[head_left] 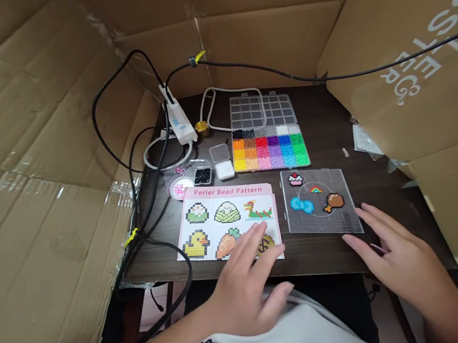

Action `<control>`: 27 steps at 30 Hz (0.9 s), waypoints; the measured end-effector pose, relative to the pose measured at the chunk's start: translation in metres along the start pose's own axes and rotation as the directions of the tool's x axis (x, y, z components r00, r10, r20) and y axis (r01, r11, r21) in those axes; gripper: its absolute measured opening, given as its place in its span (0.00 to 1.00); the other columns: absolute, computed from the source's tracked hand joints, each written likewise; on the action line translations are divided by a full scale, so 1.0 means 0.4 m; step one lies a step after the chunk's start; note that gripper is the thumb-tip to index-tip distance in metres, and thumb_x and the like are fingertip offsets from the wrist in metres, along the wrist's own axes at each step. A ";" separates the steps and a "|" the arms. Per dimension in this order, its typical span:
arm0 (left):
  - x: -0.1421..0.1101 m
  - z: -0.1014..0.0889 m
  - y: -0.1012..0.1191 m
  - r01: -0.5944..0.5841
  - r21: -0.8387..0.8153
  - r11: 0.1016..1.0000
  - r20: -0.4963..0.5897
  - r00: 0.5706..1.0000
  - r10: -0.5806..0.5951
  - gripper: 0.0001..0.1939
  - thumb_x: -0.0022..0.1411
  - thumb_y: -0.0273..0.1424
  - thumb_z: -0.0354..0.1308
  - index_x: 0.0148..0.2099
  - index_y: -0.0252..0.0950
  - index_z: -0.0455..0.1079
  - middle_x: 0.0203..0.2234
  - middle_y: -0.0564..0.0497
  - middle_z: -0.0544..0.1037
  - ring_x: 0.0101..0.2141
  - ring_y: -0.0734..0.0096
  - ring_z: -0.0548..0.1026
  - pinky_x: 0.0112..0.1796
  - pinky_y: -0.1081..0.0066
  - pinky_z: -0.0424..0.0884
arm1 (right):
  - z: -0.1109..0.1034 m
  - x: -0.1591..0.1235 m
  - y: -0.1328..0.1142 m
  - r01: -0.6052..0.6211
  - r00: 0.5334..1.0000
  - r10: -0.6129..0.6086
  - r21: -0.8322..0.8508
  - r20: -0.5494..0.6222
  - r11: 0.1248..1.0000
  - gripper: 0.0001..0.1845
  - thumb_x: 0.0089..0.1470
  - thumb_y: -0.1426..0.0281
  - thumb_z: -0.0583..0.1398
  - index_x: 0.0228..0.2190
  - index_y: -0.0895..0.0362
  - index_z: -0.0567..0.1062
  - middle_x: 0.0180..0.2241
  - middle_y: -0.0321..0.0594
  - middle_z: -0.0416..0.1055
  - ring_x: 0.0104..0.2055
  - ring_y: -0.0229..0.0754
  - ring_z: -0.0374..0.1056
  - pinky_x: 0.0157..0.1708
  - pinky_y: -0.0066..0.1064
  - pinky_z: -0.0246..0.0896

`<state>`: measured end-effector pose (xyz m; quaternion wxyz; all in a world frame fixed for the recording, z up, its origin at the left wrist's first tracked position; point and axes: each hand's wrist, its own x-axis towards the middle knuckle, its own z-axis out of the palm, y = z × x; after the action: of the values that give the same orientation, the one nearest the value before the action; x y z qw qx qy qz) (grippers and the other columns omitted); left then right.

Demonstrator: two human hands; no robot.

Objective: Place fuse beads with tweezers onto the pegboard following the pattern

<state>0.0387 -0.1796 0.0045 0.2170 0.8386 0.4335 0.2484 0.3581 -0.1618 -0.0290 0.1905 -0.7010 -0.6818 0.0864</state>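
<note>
My left hand (245, 276) lies flat with fingers stretched out, its fingertips resting on the lower right corner of the Perler Bead Pattern sheet (219, 219). My right hand (394, 258) is open too, fingers apart, hovering at the table's front edge just right of the clear pegboard (322, 220). The pegboard carries small bead figures: a cupcake, a rainbow, a blue bow (302, 204) and a brown drumstick (334, 201). Neither hand holds anything.
A bead organiser box (270, 150) with coloured compartments sits behind with its clear lid (262, 110) open. Small bead containers (202, 174), a white power adapter (180, 122) and black cables (139, 209) lie at left. Cardboard walls (423, 77) surround the dark table (370, 184).
</note>
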 end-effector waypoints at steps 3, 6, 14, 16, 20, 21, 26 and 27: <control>0.090 0.017 0.037 0.257 -0.209 0.943 0.135 0.963 -0.233 0.32 0.69 0.44 0.56 0.69 0.34 0.59 0.69 0.25 0.60 0.70 0.40 0.57 0.63 0.40 0.63 | 0.004 0.004 -0.010 -0.052 0.998 0.047 0.132 0.037 0.990 0.35 0.58 0.48 0.60 0.60 0.54 0.74 0.60 0.52 0.73 0.47 0.59 0.80 0.41 0.45 0.78; 0.163 0.051 0.057 0.328 -0.287 0.900 0.159 0.943 -0.293 0.37 0.67 0.47 0.57 0.70 0.35 0.57 0.69 0.28 0.61 0.71 0.32 0.53 0.65 0.31 0.54 | -0.001 0.006 -0.034 -0.142 0.989 0.125 0.237 0.085 0.961 0.40 0.54 0.46 0.62 0.61 0.56 0.73 0.48 0.52 0.80 0.37 0.56 0.81 0.33 0.41 0.78; 0.178 0.108 0.078 0.333 -0.437 0.835 0.063 0.938 -0.341 0.30 0.65 0.45 0.60 0.64 0.37 0.64 0.69 0.31 0.61 0.71 0.34 0.52 0.65 0.31 0.53 | 0.003 -0.008 -0.068 -0.298 0.953 0.278 0.528 0.120 0.795 0.35 0.56 0.50 0.65 0.59 0.56 0.74 0.21 0.36 0.76 0.19 0.45 0.71 0.22 0.35 0.70; 0.166 0.113 0.084 0.316 -0.492 0.811 0.027 0.937 -0.349 0.27 0.65 0.43 0.60 0.62 0.38 0.66 0.70 0.32 0.60 0.72 0.38 0.52 0.66 0.34 0.52 | 0.013 -0.008 -0.068 -0.297 0.943 0.325 0.617 0.070 0.729 0.32 0.55 0.51 0.66 0.55 0.57 0.77 0.33 0.45 0.82 0.28 0.47 0.78 0.31 0.36 0.75; 0.144 0.114 0.091 0.338 -0.545 0.767 0.046 0.926 -0.375 0.25 0.65 0.43 0.61 0.60 0.38 0.67 0.72 0.32 0.58 0.72 0.42 0.51 0.67 0.37 0.51 | 0.014 -0.015 -0.091 -0.286 0.903 0.430 0.719 -0.019 0.633 0.32 0.52 0.51 0.68 0.52 0.59 0.80 0.48 0.53 0.81 0.43 0.51 0.80 0.46 0.39 0.76; 0.139 0.112 0.091 0.343 -0.545 0.765 0.049 0.924 -0.379 0.25 0.65 0.43 0.60 0.60 0.38 0.68 0.72 0.32 0.57 0.72 0.42 0.51 0.67 0.37 0.51 | 0.011 -0.018 -0.100 -0.291 0.893 0.450 0.725 -0.030 0.625 0.33 0.51 0.50 0.68 0.52 0.59 0.80 0.48 0.53 0.81 0.44 0.51 0.80 0.46 0.39 0.76; 0.123 0.109 0.079 0.285 -0.493 0.822 -0.003 0.945 -0.328 0.24 0.66 0.41 0.59 0.59 0.36 0.68 0.72 0.31 0.57 0.72 0.43 0.51 0.67 0.37 0.53 | 0.002 -0.033 -0.129 -0.370 0.864 0.503 0.632 -0.035 0.680 0.37 0.52 0.50 0.68 0.56 0.60 0.79 0.33 0.49 0.84 0.32 0.49 0.81 0.37 0.36 0.77; 0.120 0.108 0.076 0.270 -0.480 0.834 -0.017 0.948 -0.317 0.23 0.66 0.41 0.59 0.59 0.36 0.68 0.71 0.31 0.57 0.72 0.43 0.52 0.67 0.37 0.54 | 0.003 -0.035 -0.132 -0.378 0.863 0.503 0.614 -0.037 0.693 0.36 0.52 0.51 0.68 0.57 0.60 0.79 0.32 0.48 0.84 0.32 0.49 0.81 0.37 0.35 0.78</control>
<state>0.1078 -0.1622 -0.0007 0.4290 0.6708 0.4934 0.3501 0.3083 -0.1757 -0.0118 0.4393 -0.7551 -0.4085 0.2645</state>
